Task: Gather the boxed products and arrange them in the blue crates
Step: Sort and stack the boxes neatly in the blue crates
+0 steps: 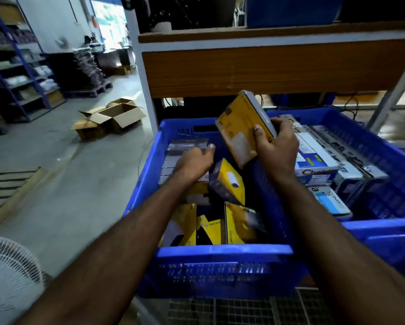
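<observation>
A flat yellow cardboard product box with a grey edge (243, 127) is held tilted above the near blue slotted plastic crate (222, 252) by the right hand (275, 146), whose fingers are curled round the box's lower right corner with the thumb pressed on its yellow face. The left hand (195, 160) is lowered into the same crate over a row of grey boxes stacked along the left wall (185, 144); its fingers appear loosely bent, though whether anything is pinched cannot be told through the blur.

The task is judged to be partly done. The grey row is already lined up neatly, while several yellow and black boxes (227, 181) are lying jumbled at odd angles in the middle and front of the crate and remain to be straightened. A second blue crate to the right (360, 127) is already packed with white and blue printed boxes (318, 158).
</observation>
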A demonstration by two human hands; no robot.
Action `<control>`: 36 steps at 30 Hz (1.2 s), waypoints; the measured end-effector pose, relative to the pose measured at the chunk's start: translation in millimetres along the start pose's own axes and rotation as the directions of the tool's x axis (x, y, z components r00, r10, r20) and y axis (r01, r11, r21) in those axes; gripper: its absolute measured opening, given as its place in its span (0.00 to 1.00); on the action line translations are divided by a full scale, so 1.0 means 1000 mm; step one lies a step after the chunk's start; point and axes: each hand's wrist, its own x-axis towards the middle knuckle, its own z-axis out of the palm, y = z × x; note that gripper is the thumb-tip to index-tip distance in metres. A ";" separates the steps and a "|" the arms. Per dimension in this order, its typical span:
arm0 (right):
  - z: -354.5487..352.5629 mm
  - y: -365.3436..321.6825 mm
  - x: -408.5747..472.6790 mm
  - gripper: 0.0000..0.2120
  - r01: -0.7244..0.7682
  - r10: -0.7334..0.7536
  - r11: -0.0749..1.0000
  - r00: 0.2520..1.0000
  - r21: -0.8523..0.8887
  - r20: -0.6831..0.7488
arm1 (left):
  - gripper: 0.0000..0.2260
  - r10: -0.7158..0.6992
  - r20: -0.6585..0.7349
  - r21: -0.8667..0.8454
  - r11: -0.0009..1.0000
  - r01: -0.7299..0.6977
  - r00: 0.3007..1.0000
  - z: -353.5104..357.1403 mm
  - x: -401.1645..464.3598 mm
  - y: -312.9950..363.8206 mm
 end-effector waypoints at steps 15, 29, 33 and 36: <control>0.016 -0.004 -0.006 0.21 0.056 -0.067 0.996 0.982 0.066 0.179 | 0.35 -0.507 0.633 0.709 0.682 -0.177 0.585 -0.022 -0.018 -0.065; 0.010 -0.018 0.002 0.19 0.038 -0.037 0.991 0.999 0.128 -0.012 | 0.21 -0.038 0.562 -0.098 0.989 0.112 0.826 -0.025 -0.017 -0.001; 0.012 -0.012 0.000 0.19 0.054 -0.054 0.995 0.999 0.087 -0.001 | 0.23 -0.332 0.626 0.065 0.924 0.377 0.706 -0.025 -0.012 -0.024; 0.014 -0.011 0.000 0.19 0.058 -0.062 0.993 0.997 0.103 0.040 | 0.20 -0.468 0.579 0.410 0.875 0.258 0.668 -0.029 -0.015 -0.053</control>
